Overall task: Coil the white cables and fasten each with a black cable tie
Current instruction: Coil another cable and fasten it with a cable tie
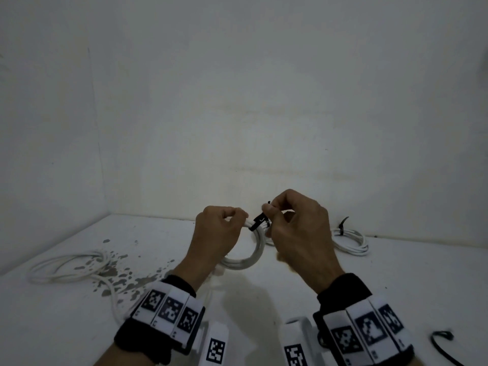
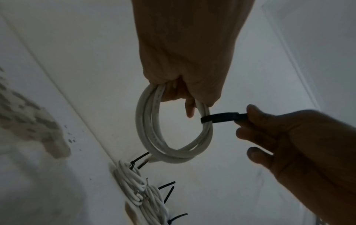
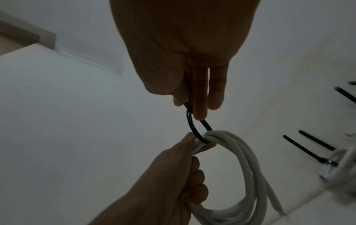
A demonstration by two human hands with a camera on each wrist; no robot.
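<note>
A coil of white cable (image 1: 252,256) is held up above a white table (image 1: 343,286), gripped at its top edge in the closed fingers of the left hand (image 1: 216,235). The rest of the ring hangs down and toward the person. Just to the right of that grip, a black cable tie (image 1: 260,221) is looped around the bundled strands. Its loop is still slack, as seen from the right wrist. The tie is pinched between thumb and fingertips of the right hand (image 1: 295,223), which sits immediately right of the left hand, the two nearly touching. The tie runs crosswise to the strands, its free end pointing away from the coil toward the right hand, so tightening would probably be done by a pull to the right. An untied cable (image 1: 71,265) lies far left; a tied coil (image 1: 351,240) lies right, by the wall.
</note>
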